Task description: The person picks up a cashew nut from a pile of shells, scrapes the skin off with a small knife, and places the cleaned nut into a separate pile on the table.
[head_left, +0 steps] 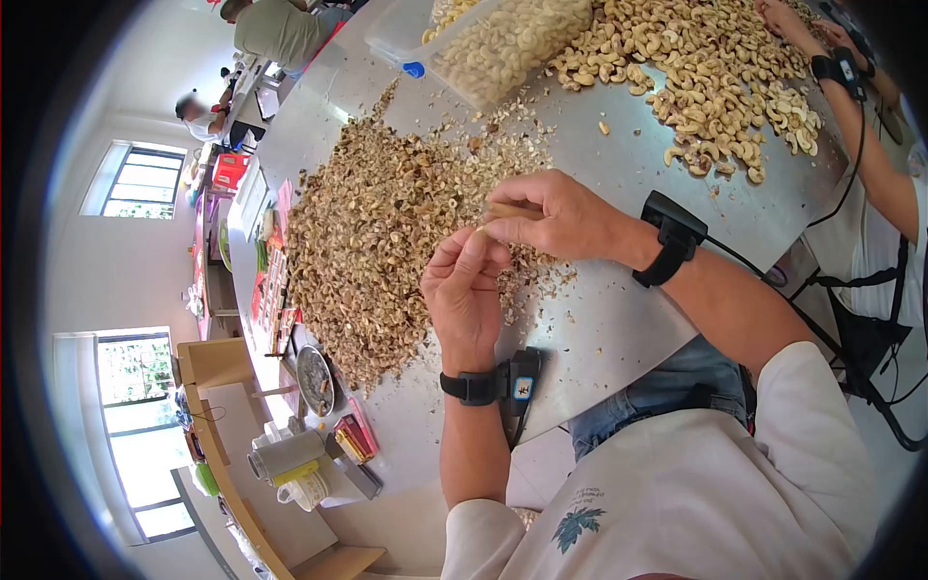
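Observation:
My left hand (468,280) is closed in a pinch, thumb against fingers, on a small pale cashew nut (480,230) that the fingertips mostly hide. Touching it from the right, my right hand (561,218) is shut on a slim brown stick-like tool (512,210); its tip is hidden at the left fingertips. Both hands are above the near right edge of a broad heap of brown cashew bits and skins (372,227). Each wrist wears a black strap with a device.
On the metal table (619,300), a clear plastic bin (493,58) of pale cashews stands at the back, beside a pile of whole cashews (715,97). A co-worker's hands (788,24) reach in at right. A round metal dish (315,380) and small boxes (355,440) sit left.

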Demonstrator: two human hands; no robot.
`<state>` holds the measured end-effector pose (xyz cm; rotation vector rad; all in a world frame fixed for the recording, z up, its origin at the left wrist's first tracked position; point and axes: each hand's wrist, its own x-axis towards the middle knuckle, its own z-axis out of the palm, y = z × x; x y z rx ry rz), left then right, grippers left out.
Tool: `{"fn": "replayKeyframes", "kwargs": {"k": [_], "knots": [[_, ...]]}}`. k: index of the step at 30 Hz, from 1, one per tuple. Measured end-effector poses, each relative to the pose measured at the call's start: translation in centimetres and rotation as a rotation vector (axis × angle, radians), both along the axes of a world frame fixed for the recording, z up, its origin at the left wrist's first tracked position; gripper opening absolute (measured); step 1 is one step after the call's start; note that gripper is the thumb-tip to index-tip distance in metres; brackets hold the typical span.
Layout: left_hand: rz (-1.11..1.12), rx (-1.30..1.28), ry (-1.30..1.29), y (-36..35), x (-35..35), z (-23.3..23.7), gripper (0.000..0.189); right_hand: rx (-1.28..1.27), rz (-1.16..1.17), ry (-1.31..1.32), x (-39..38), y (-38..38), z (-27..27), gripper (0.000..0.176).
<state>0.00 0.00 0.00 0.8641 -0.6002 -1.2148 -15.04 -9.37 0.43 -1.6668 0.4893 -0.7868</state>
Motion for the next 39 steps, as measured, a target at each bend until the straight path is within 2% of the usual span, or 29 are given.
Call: {"fn": "replayKeyframes", "kwargs": {"k": [2,8,11,20,23,26,29,32,39], "knots": [[-0.041,-0.009,0.006,0.1,-0.1,0.2,0.016,0.005,0.017,-0.019,-0.1,0.2,0.2,0.016],[-0.030,-0.011,0.066,0.2,-0.5,0.7,0.017,0.254,0.088,-0.119,-0.3,0.3,1.0,0.016],[-0.069,-0.054,0.085,0.3,-0.3,0.3,0.019,0.254,0.103,-0.139,-0.1,0.2,0.7,0.016],[0.013,-0.051,-0.007,0.3,-0.5,0.2,0.017,0.277,0.128,-0.093,-0.2,0.3,1.0,0.017],[0.065,-0.035,-0.034,0.4,-0.6,0.2,0.017,0.070,0.072,-0.079,0.1,0.0,0.0,0.019],[0.142,-0.049,-0.144,0.4,-0.6,0.3,0.016,-0.226,-0.067,0.096,-0.1,-0.1,0.4,0.024],[0.227,-0.073,-0.263,0.4,-0.6,0.7,0.014,-0.389,-0.174,0.042,0.3,0.0,-0.7,0.022],[0.246,-0.087,-0.316,0.2,-0.7,1.0,0.014,-0.287,-0.063,0.076,0.4,0.0,-0.6,0.024],[0.281,-0.106,-0.412,0.1,-0.8,1.0,0.021,-0.290,-0.052,0.037,0.5,0.1,-0.7,0.026]]}}
